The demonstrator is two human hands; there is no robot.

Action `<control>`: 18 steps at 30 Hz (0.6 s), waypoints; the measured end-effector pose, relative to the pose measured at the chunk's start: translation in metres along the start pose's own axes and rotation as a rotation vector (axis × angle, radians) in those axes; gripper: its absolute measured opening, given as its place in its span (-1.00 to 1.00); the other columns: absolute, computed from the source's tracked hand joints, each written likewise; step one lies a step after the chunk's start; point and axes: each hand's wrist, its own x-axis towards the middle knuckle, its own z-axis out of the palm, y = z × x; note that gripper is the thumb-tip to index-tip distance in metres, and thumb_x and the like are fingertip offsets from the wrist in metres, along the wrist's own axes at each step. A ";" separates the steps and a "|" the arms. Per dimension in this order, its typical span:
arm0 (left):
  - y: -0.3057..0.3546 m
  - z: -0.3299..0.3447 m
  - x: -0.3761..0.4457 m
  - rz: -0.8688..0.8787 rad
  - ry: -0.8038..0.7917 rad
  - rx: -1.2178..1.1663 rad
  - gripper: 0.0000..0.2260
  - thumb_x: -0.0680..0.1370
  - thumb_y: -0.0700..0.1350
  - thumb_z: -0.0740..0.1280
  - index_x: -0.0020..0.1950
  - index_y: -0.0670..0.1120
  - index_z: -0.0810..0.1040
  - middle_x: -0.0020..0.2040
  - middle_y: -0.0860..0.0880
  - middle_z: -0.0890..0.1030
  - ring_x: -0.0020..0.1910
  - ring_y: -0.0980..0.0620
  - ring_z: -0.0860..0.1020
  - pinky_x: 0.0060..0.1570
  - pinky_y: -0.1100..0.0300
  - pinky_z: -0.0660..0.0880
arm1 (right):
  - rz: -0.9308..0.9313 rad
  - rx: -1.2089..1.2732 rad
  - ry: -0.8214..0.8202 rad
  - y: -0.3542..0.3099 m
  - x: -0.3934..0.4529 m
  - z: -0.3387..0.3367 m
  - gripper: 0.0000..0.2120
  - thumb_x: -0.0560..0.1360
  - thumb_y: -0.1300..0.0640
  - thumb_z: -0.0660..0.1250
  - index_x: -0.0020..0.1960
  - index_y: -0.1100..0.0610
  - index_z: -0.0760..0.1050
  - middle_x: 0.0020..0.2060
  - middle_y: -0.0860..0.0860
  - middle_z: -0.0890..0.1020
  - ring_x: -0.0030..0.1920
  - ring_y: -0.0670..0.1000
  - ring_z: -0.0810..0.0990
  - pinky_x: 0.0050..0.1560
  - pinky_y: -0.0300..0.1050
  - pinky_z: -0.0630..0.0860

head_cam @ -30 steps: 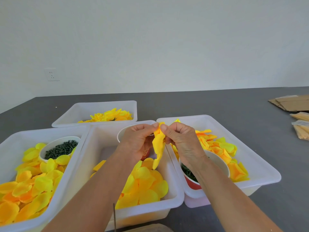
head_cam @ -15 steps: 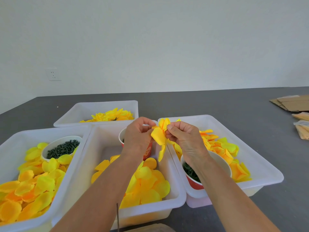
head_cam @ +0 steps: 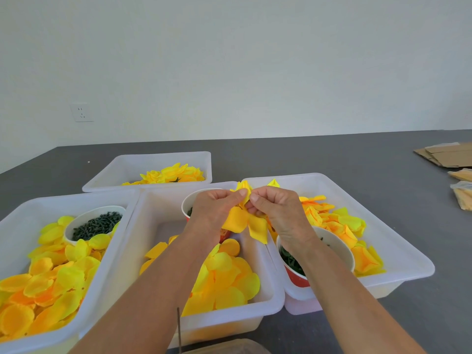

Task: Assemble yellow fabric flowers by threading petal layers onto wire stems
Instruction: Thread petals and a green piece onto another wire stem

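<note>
Head view: the left hand [head_cam: 215, 209] and right hand [head_cam: 279, 213] meet above the middle tub [head_cam: 153, 226], each grip pinching the same yellow petal cluster [head_cam: 245, 221], whose petals hang below the fingers. Loose petals [head_cam: 227, 279] lie in that tub on the grey worktop [head_cam: 357, 159]. A thin dark wire [head_cam: 179, 330] stands upright at the bottom edge.

Four white plastic bins [head_cam: 163, 164] sit before me on the grey table, all holding yellow fabric petals or flowers. Three round paper cups [head_cam: 76, 221] of dark green pieces stand inside them. My two hands [head_cam: 217, 208] share one yellow petal layer [head_cam: 252, 223].
</note>
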 end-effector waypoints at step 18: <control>-0.003 0.001 0.004 0.113 0.197 0.048 -0.78 0.43 -0.23 0.43 -0.39 -0.06 0.52 -0.43 -0.02 0.50 -0.45 0.09 0.41 -0.56 0.38 0.37 | 0.260 0.424 0.079 -0.004 0.001 -0.001 -0.87 0.44 0.40 0.35 -0.04 0.26 0.52 -0.27 0.11 0.67 -0.30 0.00 0.67 -0.29 -0.23 0.58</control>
